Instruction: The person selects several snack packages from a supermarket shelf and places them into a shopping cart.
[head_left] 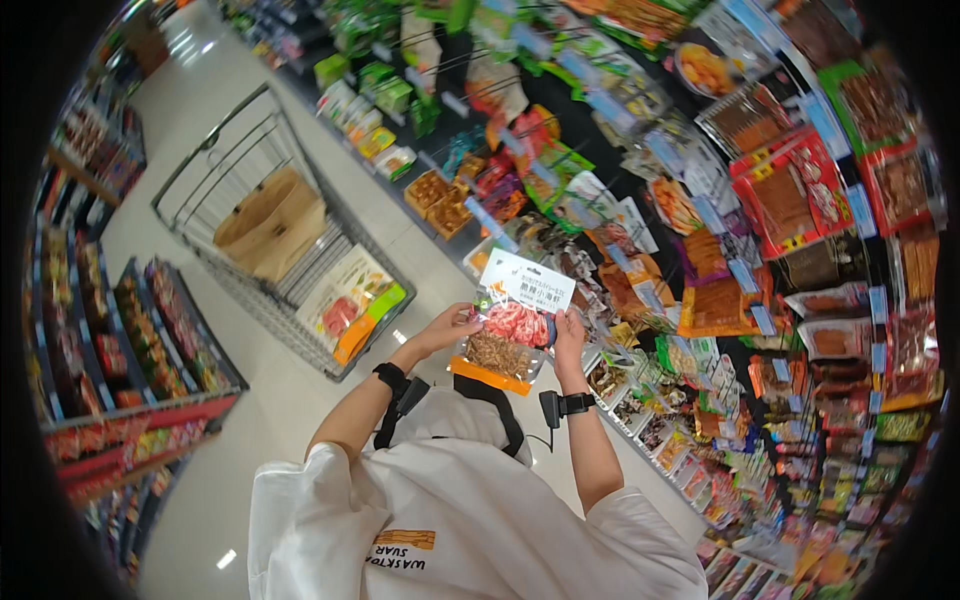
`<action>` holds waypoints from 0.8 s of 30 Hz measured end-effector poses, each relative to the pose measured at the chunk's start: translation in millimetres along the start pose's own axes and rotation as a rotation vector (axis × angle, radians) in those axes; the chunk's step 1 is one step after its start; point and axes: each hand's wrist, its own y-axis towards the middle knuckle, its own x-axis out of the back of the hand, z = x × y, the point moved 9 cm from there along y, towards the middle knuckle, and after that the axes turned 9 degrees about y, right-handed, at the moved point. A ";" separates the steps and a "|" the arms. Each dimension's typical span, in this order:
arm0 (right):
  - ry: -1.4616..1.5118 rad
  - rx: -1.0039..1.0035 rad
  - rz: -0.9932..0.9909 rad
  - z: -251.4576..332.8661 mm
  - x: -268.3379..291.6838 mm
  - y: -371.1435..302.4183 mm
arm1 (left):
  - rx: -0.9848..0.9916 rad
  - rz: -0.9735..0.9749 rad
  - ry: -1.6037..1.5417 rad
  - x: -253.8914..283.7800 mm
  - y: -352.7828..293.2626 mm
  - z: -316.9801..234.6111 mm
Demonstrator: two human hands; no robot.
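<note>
In front of my body I hold a hanging snack bag (503, 357) upright between both hands. It has a white header, a picture of reddish pieces, a clear window with brown dried bits, and an orange lower edge. My left hand (450, 328) is closed on its left side, and my right hand (569, 338) pinches the right edge with the thumb in front. Past the bag, to the right, rises a shelf wall of packaged snacks. Both wrists wear black bands with small devices.
A wire shopping cart (233, 130) stands to the left. Inside lie a brown paper bag (268, 222) and a white package (345, 290) with green and orange trim. Packed meats in red trays (795, 192) hang on the right. Stocked shelves (135, 400) line the far left beside the pale floor.
</note>
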 end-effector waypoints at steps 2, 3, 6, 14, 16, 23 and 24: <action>0.007 -0.037 0.081 -4.7 -30.3 -8.1 | -0.122 0.175 -0.105 -3.7 -29.3 -12.6; 0.078 -0.116 0.100 -11.4 -48.8 -10.6 | -0.132 0.137 -0.163 5.9 -41.7 -8.8; 0.112 -0.371 0.311 -29.4 -109.8 -33.9 | 0.006 -0.171 -0.484 41.5 -66.0 19.4; -0.338 -0.215 0.796 28.2 -254.2 -136.8 | -0.177 -0.016 -1.064 68.2 -92.2 41.8; -0.450 -0.055 0.974 35.3 -293.0 -157.4 | -0.183 -0.088 -1.050 83.9 -95.2 65.3; -0.523 0.059 0.936 -60.5 -303.1 -77.3 | -0.102 -0.523 -1.039 135.6 -113.7 135.4; -0.521 0.080 0.906 -70.3 -305.2 -63.5 | -0.122 -0.627 -0.948 149.3 -113.1 153.2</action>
